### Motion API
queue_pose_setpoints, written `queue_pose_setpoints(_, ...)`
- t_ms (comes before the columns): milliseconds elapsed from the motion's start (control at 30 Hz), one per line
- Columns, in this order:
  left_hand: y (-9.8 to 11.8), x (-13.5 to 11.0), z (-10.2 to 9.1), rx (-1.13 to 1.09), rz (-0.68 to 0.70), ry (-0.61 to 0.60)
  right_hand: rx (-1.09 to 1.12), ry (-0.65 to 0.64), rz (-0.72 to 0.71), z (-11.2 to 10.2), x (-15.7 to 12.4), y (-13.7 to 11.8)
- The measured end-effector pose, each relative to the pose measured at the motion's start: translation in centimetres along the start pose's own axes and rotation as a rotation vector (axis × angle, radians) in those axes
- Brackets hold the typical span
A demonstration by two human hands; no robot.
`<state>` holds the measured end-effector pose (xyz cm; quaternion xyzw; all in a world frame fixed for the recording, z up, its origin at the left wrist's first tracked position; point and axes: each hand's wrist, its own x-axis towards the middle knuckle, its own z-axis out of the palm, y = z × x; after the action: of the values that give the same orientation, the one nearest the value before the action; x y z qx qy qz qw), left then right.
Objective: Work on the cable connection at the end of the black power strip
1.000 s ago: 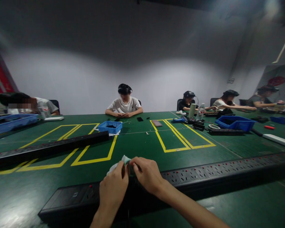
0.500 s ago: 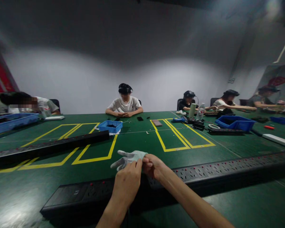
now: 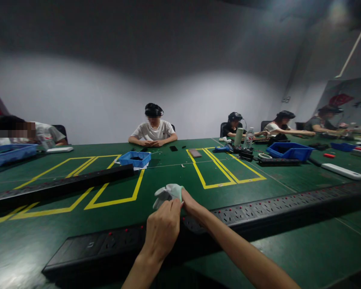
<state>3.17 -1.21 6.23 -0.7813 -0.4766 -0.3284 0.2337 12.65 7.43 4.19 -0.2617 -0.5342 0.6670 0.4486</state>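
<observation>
My left hand (image 3: 163, 228) pinches the cuff of a pale grey-green work glove (image 3: 167, 192) above the green table (image 3: 174, 180). My right hand (image 3: 191, 203) is pushed into the glove's opening, so most of its fingers are hidden inside. The glove's empty fingers hang crumpled toward the left. Both hands hover just above a long black power strip (image 3: 258, 210) with red switches that crosses the table in front of me.
A second long black strip (image 3: 63, 186) lies at the left over yellow floor-style markings. Blue bins (image 3: 135, 159) (image 3: 289, 152), a water bottle (image 3: 249, 139) and small tools stand farther back. Several people sit along the far and right sides.
The glove has been lifted off the table and opened out. My right hand has slid into its cuff while my left keeps hold of the edge. My view has shifted slightly rightward.
</observation>
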Motion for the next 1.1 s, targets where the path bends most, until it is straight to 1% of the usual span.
queue_pose_setpoints(200, 0.0, -0.2, -0.3, -0.034, 0.017, -0.006, 0.065, -0.124, 0.081, 0.9, 3.1, -2.0)
queue_pose_setpoints(300, 0.2, -0.2, -0.4, -0.050, 0.037, -0.035, 0.072, -0.132, 0.088, 1.0, 4.2, -3.1)
queue_pose_setpoints(400, 0.3, -0.3, -0.4, -0.050, 0.030, -0.046, 0.049, -0.110, 0.080, 0.9, 4.7, -3.4)
queue_pose_setpoints(467, 0.3, -0.5, -0.4, -0.035, 0.018, -0.057, 0.011, -0.084, 0.094, 0.8, 4.9, -3.1)
queue_pose_setpoints(533, 0.2, -0.6, -0.5, -0.020, 0.022, -0.085, -0.035, -0.030, 0.091, 0.8, 5.0, -2.4)
queue_pose_setpoints(600, 0.1, -0.7, -0.6, -0.014, 0.033, -0.119, -0.082, 0.035, 0.059, 0.8, 5.1, -1.7)
queue_pose_setpoints(667, 0.2, -0.8, -0.6, -0.018, 0.040, -0.147, -0.138, 0.071, 0.032, 0.7, 4.9, -1.3)
queue_pose_setpoints(800, 0.8, -0.9, -0.7, -0.023, 0.042, -0.193, -0.261, 0.050, 0.019, 0.3, 3.5, -1.4)
queue_pose_setpoints(900, 0.9, -0.8, -1.2, -0.084, 0.014, -0.225, -0.287, 0.002, 0.034, 0.3, 2.8, -2.0)
queue_pose_setpoints(967, -0.2, -0.8, -1.6, -0.196, -0.046, -0.234, -0.264, -0.033, 0.061, 0.6, 3.0, -2.7)
queue_pose_setpoints(1000, -1.2, -0.8, -1.8, -0.257, -0.104, -0.223, -0.236, -0.059, 0.092, 0.7, 3.1, -3.1)
queue_pose_setpoints(1033, -2.5, -0.8, -1.8, -0.325, -0.186, -0.206, -0.196, -0.089, 0.131, 0.8, 3.1, -3.6)
queue_pose_setpoints(1067, -4.0, -0.9, -1.7, -0.351, -0.312, -0.163, -0.153, -0.135, 0.185, 0.9, 3.0, -4.1)
queue_pose_setpoints(1100, -5.6, -0.9, -1.5, -0.359, -0.455, -0.103, -0.008, -0.229, 0.282, 1.0, 2.7, -4.6)
